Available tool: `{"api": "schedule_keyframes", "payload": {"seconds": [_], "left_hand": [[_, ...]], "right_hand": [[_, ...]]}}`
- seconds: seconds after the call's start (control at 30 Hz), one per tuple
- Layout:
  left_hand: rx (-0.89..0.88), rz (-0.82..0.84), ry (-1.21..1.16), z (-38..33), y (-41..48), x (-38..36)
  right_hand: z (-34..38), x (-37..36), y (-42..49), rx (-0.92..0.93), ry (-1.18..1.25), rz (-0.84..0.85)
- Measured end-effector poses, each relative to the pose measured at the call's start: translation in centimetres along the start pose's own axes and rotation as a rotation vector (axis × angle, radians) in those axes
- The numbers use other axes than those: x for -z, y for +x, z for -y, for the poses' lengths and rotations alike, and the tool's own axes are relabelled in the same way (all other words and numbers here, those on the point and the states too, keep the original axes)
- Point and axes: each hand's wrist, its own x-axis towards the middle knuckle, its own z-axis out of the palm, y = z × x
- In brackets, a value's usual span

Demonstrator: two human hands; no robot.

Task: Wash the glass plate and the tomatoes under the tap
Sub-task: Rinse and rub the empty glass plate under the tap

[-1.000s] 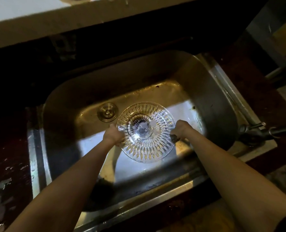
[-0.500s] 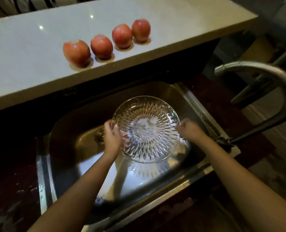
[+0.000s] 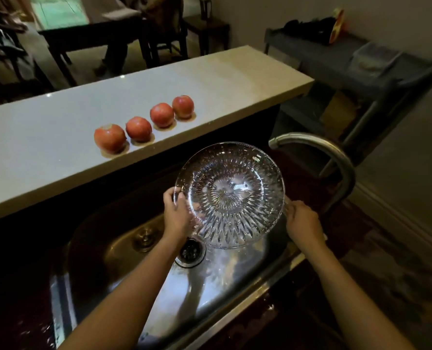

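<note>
A round cut-glass plate [image 3: 229, 195] hangs above the steel sink [image 3: 235, 276], tilted with its far rim raised. My left hand [image 3: 178, 214] grips its left rim and my right hand [image 3: 302, 219] grips its right rim. The curved tap [image 3: 331, 157] arches over from the right, its spout just beyond the plate's far right edge; no water stream shows. Several red tomatoes [image 3: 139, 128] sit in a row on the pale raised counter [image 3: 58, 147] behind the sink.
The sink holds a drain strainer [image 3: 190, 251] and a smaller round fitting [image 3: 144, 239] to its left. Dark wet countertop surrounds the sink. Beyond the counter are a dark table, chairs and a seated person's legs. A grey shelf unit stands at the right.
Both hands have lifted the plate up out of the sink bowl toward the tap spout. The view has tilted up, bringing the counter, tomatoes and room into sight.
</note>
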Motion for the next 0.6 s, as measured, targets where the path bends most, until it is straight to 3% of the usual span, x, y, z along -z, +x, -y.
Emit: {"api": "schedule_keyframes", "payload": {"seconds": [0.13,0.23,0.37,0.6], "left_hand": [[0.019,0.011,0.012,0.1,0.0,-0.6],[0.033,0.0,-0.004,0.2,-0.2,-1.0],[0.039,0.009,-0.034,-0.1,-0.5,-1.5],[0.033,0.048,-0.061,-1.1,-1.2,-2.4]], "right_hand": [[-1.0,-0.7,0.2,-0.105,0.045,0.013],[-2.1,-1.9,-0.5,-0.133,0.238,0.04],[-2.6,-3.1,-1.2,-0.161,0.553,-0.095],[-2.2,-3.3,-1.4,-0.162,0.548,-0.161]]}}
